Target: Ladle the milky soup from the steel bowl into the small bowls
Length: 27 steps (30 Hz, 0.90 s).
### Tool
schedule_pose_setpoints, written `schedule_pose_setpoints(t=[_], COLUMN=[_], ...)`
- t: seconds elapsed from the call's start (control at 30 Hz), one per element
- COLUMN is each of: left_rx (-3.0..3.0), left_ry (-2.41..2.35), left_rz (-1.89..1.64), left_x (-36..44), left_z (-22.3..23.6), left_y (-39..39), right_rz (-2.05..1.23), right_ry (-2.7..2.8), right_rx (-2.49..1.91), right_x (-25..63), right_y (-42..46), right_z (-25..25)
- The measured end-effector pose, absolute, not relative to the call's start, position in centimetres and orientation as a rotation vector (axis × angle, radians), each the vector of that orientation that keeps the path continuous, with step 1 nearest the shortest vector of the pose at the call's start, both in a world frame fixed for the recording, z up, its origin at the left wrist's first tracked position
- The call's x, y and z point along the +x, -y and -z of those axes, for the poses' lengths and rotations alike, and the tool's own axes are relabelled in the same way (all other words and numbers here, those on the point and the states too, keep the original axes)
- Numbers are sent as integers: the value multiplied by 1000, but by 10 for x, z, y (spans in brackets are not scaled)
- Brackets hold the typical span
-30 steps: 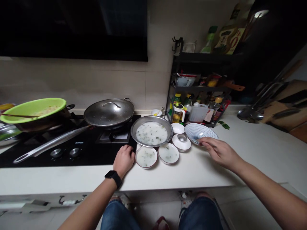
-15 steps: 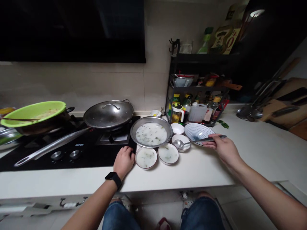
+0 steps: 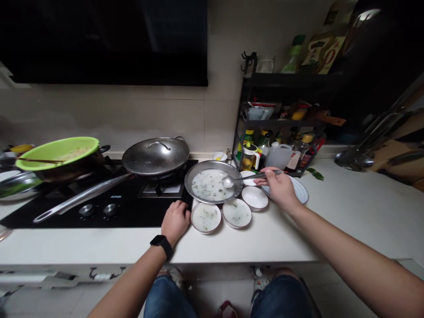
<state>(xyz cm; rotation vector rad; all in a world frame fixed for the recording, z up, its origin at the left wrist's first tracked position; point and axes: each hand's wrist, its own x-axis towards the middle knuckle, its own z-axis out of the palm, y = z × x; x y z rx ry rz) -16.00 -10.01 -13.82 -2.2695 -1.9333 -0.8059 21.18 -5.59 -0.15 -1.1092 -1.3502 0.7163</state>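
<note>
My right hand (image 3: 277,185) is closed on the handle of a metal ladle (image 3: 228,181). Its scoop hangs over the right side of a wide metal basin (image 3: 188,194) of milky soup with green bits (image 3: 212,185). In front of the basin, two small bowls (image 3: 206,217) (image 3: 236,213) hold the same soup. To their right, a white bowl (image 3: 255,197) looks empty; another white bowl (image 3: 248,178) sits behind it. A blue-patterned bowl (image 3: 300,190) is partly hidden by my right hand. Loosely curled, my left hand (image 3: 176,221) rests by the cooktop's edge, left of the nearest soup bowl.
On the black cooktop (image 3: 132,207) stand a lidded wok (image 3: 155,157), its long handle (image 3: 82,198) slanting frontward, and a green basin (image 3: 59,152) on a dark pan. A bottle-filled rack (image 3: 243,115) stands behind the bowls. Utensils (image 3: 354,159) lie at the far right.
My right hand has moved left with the ladle, from the blue-patterned bowl past the empty white bowl to over the soup basin. My left hand has stayed in place.
</note>
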Motion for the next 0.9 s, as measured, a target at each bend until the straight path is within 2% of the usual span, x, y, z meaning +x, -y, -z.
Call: schedule_pose_setpoints(t=[0.1, 0.23, 0.37, 0.6, 0.9], left_rx=[-2269, -2279, -2276, -2289, -2274], left_ry=[1940, 1940, 1934, 1929, 1941], left_rz=[814, 825, 825, 814, 805], left_x=[-160, -159, -159, -161, -160], left_z=[137, 136, 135, 138, 135], left_y=[101, 101, 101, 100, 101], right_rz=[-503, 10, 247, 217, -37], right_ry=[1714, 2282, 2418, 1928, 2102], right_rx=[-1006, -667, -529, -1042, -1137], right_x=[192, 184, 196, 258, 291], right_y=[59, 72, 89, 131, 136], right_z=[11, 13, 2, -15, 21])
